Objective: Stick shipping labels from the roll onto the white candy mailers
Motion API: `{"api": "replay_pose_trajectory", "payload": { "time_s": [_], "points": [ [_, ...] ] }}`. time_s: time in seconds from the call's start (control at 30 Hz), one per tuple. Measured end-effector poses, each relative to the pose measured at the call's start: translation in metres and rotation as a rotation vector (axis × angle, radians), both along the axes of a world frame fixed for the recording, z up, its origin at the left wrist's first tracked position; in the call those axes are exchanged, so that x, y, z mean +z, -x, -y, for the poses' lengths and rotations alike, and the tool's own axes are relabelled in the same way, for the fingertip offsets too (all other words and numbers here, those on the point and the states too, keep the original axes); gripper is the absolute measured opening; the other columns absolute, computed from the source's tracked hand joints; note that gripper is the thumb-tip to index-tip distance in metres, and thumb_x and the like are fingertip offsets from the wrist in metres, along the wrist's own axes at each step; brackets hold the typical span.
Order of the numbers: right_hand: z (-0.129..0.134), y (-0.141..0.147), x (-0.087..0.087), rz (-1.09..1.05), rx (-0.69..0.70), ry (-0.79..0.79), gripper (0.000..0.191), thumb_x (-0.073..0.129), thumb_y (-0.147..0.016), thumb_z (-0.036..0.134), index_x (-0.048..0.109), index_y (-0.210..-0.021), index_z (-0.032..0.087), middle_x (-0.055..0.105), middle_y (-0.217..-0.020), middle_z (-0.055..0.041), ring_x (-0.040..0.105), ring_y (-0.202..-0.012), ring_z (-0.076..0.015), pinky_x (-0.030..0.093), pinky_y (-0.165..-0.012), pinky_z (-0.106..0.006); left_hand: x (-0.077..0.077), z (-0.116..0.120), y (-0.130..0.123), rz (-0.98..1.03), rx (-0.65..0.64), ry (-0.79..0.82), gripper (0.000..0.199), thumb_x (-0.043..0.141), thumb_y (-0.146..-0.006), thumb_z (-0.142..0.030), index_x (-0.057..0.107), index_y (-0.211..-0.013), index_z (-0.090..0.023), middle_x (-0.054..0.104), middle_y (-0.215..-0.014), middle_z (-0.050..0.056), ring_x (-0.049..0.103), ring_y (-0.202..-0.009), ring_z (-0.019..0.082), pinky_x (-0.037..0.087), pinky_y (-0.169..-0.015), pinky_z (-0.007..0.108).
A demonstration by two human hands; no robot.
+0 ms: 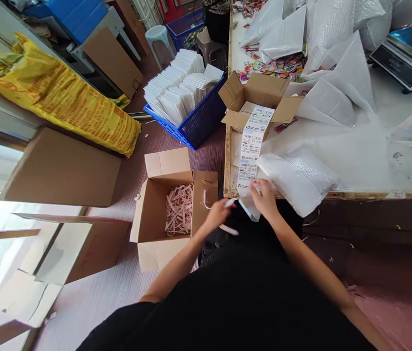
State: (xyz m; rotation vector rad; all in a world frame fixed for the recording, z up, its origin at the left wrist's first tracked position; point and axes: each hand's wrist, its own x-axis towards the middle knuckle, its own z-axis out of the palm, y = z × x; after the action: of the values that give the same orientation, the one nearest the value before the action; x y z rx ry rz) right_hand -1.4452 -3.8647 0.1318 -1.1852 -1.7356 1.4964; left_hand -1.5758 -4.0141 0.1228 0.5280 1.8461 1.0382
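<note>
A long strip of printed shipping labels (252, 144) runs out of a small open cardboard box (266, 87) and down to the table's front edge. My right hand (264, 199) is closed on the strip's near end, where pale backing (250, 210) hangs past the edge. To its left, my left hand (217, 214) pinches a small white scrap of paper (230, 203), slightly blurred. Below that hand a pale pink strip (229, 229) shows against the dark clothing. Just right of my right hand lies a stuffed white bubble mailer (297, 178), overhanging the edge.
An open carton (151, 209) with pink paper strips stands on the floor at left. Behind it is a blue crate (206, 119) full of white envelopes. White bags (330, 100), small colourful packets (282, 67) and a scale (405, 63) occupy the table (368, 165). A yellow sack (78, 105) leans left.
</note>
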Motion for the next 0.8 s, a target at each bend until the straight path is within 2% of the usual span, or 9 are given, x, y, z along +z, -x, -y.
{"api": "replay_pose_trajectory", "payload": {
  "time_s": [0.07, 0.13, 0.23, 0.33, 0.4, 0.5, 0.63, 0.73, 0.8],
  "points": [
    [-0.027, 0.030, -0.020, 0.168, -0.033, -0.055, 0.034, 0.062, -0.077, 0.034, 0.054, -0.107, 0.018, 0.060, -0.120, -0.0159, 0.051, -0.117, -0.0315, 0.036, -0.106, -0.053, -0.006, 0.021, 0.046, -0.156, 0.158, 0.052, 0.018, 0.072, -0.076, -0.020, 0.054, -0.071, -0.021, 0.057, -0.071, 0.002, 0.062, -0.098, 0.026, 0.046, -0.085, 0.034],
    [-0.046, 0.053, -0.035, 0.235, -0.091, -0.095, 0.050, 0.062, -0.074, 0.026, 0.046, -0.119, 0.016, 0.058, -0.126, -0.0184, 0.050, -0.121, -0.0323, 0.034, -0.108, -0.054, -0.009, 0.040, 0.080, -0.268, 0.280, 0.087, 0.030, 0.077, -0.068, -0.015, 0.048, -0.070, -0.024, 0.059, -0.075, 0.004, 0.055, -0.120, 0.032, 0.044, -0.093, 0.038],
    [-0.056, 0.070, -0.043, 0.185, -0.174, -0.102, 0.056, 0.057, -0.073, 0.020, 0.040, -0.126, 0.016, 0.062, -0.112, -0.0135, 0.056, -0.109, -0.0277, 0.040, -0.101, -0.050, -0.009, 0.047, 0.095, -0.371, 0.400, 0.046, 0.035, 0.084, -0.059, -0.013, 0.055, -0.078, -0.023, 0.065, -0.086, 0.007, 0.054, -0.124, 0.034, 0.043, -0.099, 0.040],
    [-0.045, 0.065, -0.029, -0.015, -0.076, -0.111, 0.048, 0.052, -0.080, 0.023, 0.040, -0.127, 0.020, 0.063, -0.096, -0.0063, 0.060, -0.088, -0.0217, 0.049, -0.084, -0.039, -0.002, 0.012, 0.077, -0.329, 0.334, -0.168, 0.032, 0.079, -0.073, -0.022, 0.065, -0.101, -0.020, 0.069, -0.104, 0.011, 0.064, -0.109, 0.027, 0.046, -0.097, 0.036],
    [-0.033, 0.052, -0.011, -0.161, 0.050, -0.185, 0.050, 0.053, -0.084, 0.028, 0.039, -0.132, 0.023, 0.064, -0.094, -0.0040, 0.062, -0.087, -0.0202, 0.051, -0.079, -0.035, 0.009, -0.025, 0.058, -0.244, 0.215, -0.362, 0.036, 0.073, -0.082, -0.029, 0.065, -0.115, -0.018, 0.069, -0.115, 0.011, 0.065, -0.109, 0.024, 0.048, -0.097, 0.034],
    [-0.019, 0.022, 0.023, -0.229, 0.106, -0.317, 0.050, 0.055, -0.089, 0.031, 0.041, -0.137, 0.026, 0.068, -0.106, -0.0057, 0.065, -0.092, -0.0197, 0.053, -0.081, -0.035, 0.031, -0.069, 0.029, -0.120, 0.005, -0.515, 0.032, 0.068, -0.086, -0.038, 0.070, -0.110, -0.016, 0.072, -0.112, 0.010, 0.067, -0.105, 0.023, 0.050, -0.094, 0.034],
    [-0.018, -0.020, 0.051, -0.108, 0.105, -0.450, 0.023, 0.055, -0.094, 0.035, 0.063, -0.113, 0.025, 0.070, -0.113, -0.0063, 0.068, -0.093, -0.0204, 0.055, -0.074, -0.032, 0.051, -0.085, 0.007, -0.036, -0.167, -0.513, 0.033, 0.079, -0.076, -0.045, 0.076, -0.091, -0.015, 0.076, -0.103, 0.009, 0.067, -0.106, 0.028, 0.049, -0.098, 0.039],
    [-0.013, -0.040, 0.050, -0.060, 0.208, -0.546, 0.015, 0.056, -0.095, 0.030, 0.066, -0.104, 0.025, 0.073, -0.100, -0.0040, 0.069, -0.087, -0.0199, 0.055, -0.074, -0.032, 0.054, -0.084, 0.000, 0.411, -0.184, -0.407, 0.042, 0.068, -0.085, -0.050, 0.075, -0.100, -0.011, 0.076, -0.101, 0.014, 0.067, -0.109, 0.033, 0.051, -0.098, 0.045],
    [-0.004, -0.045, 0.048, -0.048, 0.280, -0.632, 0.012, 0.055, -0.095, 0.026, 0.067, -0.100, 0.025, 0.072, -0.093, -0.0033, 0.067, -0.084, -0.0202, 0.054, -0.079, -0.036, 0.053, -0.089, -0.004, 0.691, -0.080, -0.330, 0.044, 0.059, -0.092, -0.045, 0.071, -0.109, -0.007, 0.075, -0.103, 0.019, 0.068, -0.110, 0.034, 0.050, -0.100, 0.047]
  ]
}}
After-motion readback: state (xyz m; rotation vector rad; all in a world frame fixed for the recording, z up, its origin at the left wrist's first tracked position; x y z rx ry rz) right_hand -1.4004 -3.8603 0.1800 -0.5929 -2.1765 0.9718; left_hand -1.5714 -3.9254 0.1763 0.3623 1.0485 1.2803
